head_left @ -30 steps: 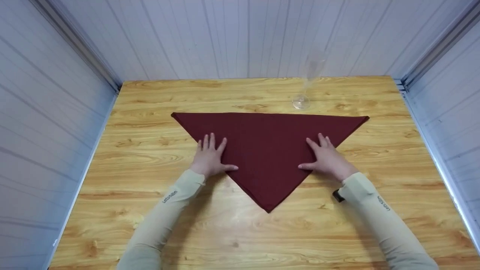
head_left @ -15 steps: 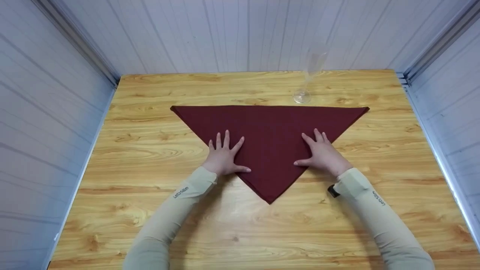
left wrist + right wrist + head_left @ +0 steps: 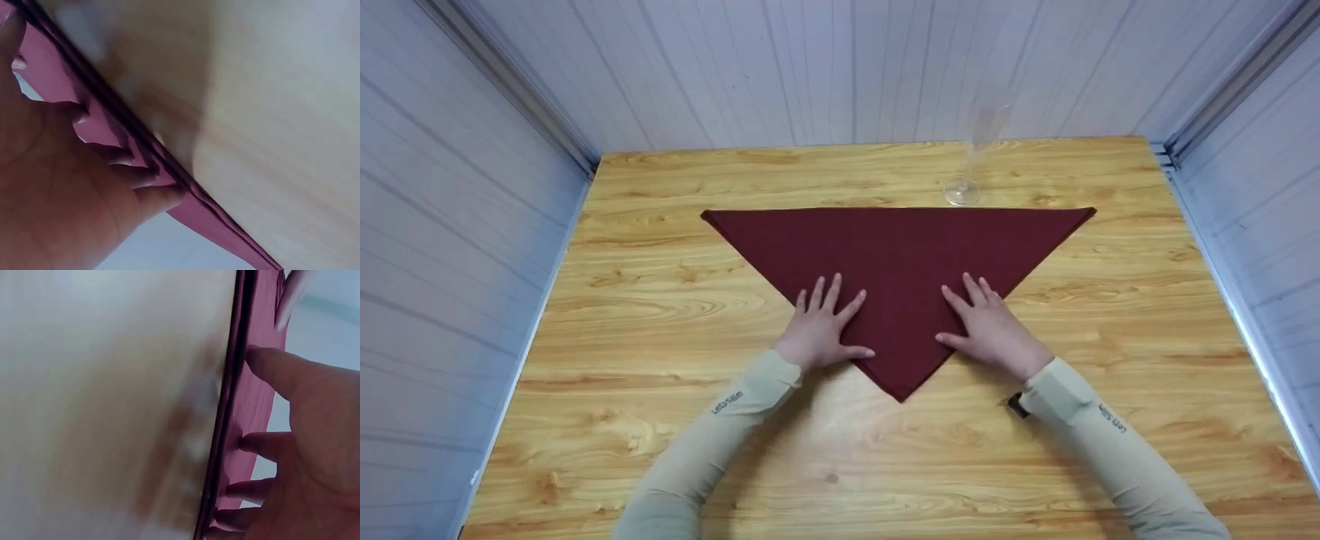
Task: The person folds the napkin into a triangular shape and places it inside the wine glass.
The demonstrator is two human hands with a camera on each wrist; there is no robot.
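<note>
A dark red cloth napkin [image 3: 896, 255] lies flat on the wooden table, folded into a triangle with its long edge at the back and its point toward me. Over its left slanting edge my left hand [image 3: 823, 326] rests with fingers spread, thumb toward the middle. My right hand [image 3: 994, 330] lies likewise across the right slanting edge, fingertips on the cloth. In the left wrist view the layered edge of the napkin [image 3: 107, 107] runs past the fingertips. The right wrist view shows the fingers [image 3: 259, 444] touching the napkin [image 3: 253, 399] beside its stacked edge.
A clear stemmed glass [image 3: 962, 190] stands behind the napkin's long edge, right of centre. White panel walls [image 3: 810, 75] enclose the wooden table [image 3: 840, 465] at the back and both sides. A small black device [image 3: 1018, 406] sits at the right cuff.
Both hands have slid inward, closer together over the napkin; the left has moved right and the right has moved left. The napkin keeps its triangular shape, and the view has shifted slightly.
</note>
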